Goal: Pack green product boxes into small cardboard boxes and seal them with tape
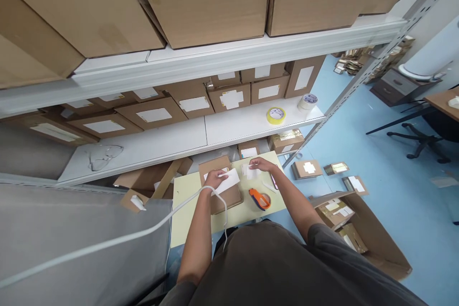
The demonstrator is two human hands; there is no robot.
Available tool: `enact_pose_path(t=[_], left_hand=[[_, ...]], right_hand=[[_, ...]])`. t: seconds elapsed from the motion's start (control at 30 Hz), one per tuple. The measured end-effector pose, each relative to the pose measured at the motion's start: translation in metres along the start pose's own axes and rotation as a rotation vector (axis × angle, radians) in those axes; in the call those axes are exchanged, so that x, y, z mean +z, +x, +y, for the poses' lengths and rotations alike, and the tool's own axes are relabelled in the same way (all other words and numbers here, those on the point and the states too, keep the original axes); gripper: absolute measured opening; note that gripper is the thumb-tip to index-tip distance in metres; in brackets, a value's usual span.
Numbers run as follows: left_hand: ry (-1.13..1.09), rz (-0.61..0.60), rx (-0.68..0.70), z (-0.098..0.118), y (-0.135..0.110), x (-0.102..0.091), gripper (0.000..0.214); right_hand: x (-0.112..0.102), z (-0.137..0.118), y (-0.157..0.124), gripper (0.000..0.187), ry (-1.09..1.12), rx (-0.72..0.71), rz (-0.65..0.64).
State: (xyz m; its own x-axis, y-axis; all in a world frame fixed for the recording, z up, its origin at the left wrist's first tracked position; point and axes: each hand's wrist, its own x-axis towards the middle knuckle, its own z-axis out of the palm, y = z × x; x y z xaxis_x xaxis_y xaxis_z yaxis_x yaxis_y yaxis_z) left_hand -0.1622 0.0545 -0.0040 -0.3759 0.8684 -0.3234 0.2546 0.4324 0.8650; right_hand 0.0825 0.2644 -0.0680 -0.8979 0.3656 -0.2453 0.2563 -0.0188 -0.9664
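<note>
Just below the middle of the frame, I see the left hand with its fingers closed on a white sheet, held over a cardboard box on the pale yellow surface; to its right, the right hand has its fingers pinched together on small white slips; below them lies an orange tape dispenser.

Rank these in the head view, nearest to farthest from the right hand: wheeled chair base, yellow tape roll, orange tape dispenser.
1. Orange tape dispenser: on the table, bodyward of the right hand.
2. Yellow tape roll: on the shelf beyond the hand.
3. Wheeled chair base: on the floor, far right.
</note>
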Motion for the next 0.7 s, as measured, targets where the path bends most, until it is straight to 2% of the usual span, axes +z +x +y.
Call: enact_pose_path(t=[0.1,0.17,0.23,0.33,0.4,0.5,0.6,0.7], left_hand=[[-0.183,0.081,-0.077,-0.002,-0.003,-0.006,0.047],[-0.339,0.165,-0.118,-0.001,-0.004,-0.002,0.053],[-0.484,0.267,-0.128,0.000,-0.006,0.009,0.058],[-0.595,0.372,-0.117,-0.001,-0.013,0.033,0.061],[-0.598,0.410,-0.096,-0.003,-0.018,0.049,0.058],[-0.615,0.452,-0.073,-0.002,-0.023,0.066,0.055],[-0.667,0.453,-0.064,0.004,-0.025,0.075,0.056],[-0.675,0.415,-0.013,0.012,-0.025,0.079,0.056]], right_hand=[[-0.010,-0.001,-0.001,0.046,-0.054,-0.002,0.057],[-0.008,-0.003,0.001,0.037,-0.145,-0.034,0.092],[0.001,-0.005,0.003,0.030,-0.236,-0.074,0.180],[0.026,-0.006,-0.005,0.037,-0.268,-0.125,0.379],[0.047,-0.006,-0.018,0.036,-0.180,-0.140,0.432],[0.080,-0.010,-0.044,0.032,0.032,-0.128,0.358],[0.106,-0.020,-0.068,0.035,0.224,-0.099,0.343],[0.120,-0.032,-0.084,0.036,0.346,-0.076,0.391]])
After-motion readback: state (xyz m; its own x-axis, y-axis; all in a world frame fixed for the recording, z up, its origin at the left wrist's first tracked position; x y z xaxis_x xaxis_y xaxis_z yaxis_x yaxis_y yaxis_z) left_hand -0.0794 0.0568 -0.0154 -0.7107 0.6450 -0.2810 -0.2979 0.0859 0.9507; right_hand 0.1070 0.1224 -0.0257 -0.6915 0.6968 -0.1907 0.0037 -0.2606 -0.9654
